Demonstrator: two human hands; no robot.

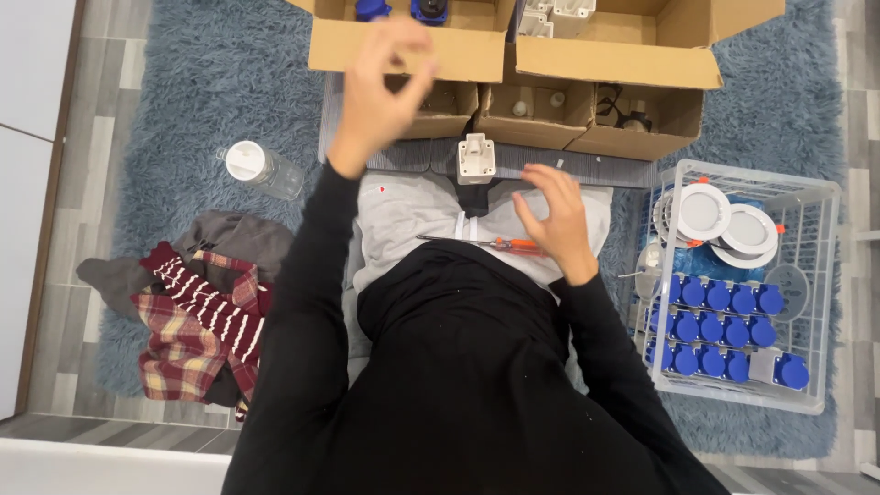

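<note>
Head view, placed from the white part (476, 158) on the grey mat:
Left hand: the left hand (385, 82) is raised up and to the left of the white part, over the front wall of a cardboard box (403, 48); fingers curled with thumb and fingertips pinched together; whether anything is between them cannot be told.
Right hand: the right hand (557, 220) hovers just below and right of the white part, fingers loosely spread, palm down, holding nothing.
Screwdriver: the orange-handled screwdriver (495, 244) lies on the lap below the white part, its handle just beside the right hand.
Basket: a white wire basket (830, 275) sits well to the right, holding blue caps (713, 325) and round white discs (704, 212).
Bottle: a clear bottle (264, 169) lies on the rug to the left.
Clothes: a plaid heap (197, 321) lies lower left.
</note>
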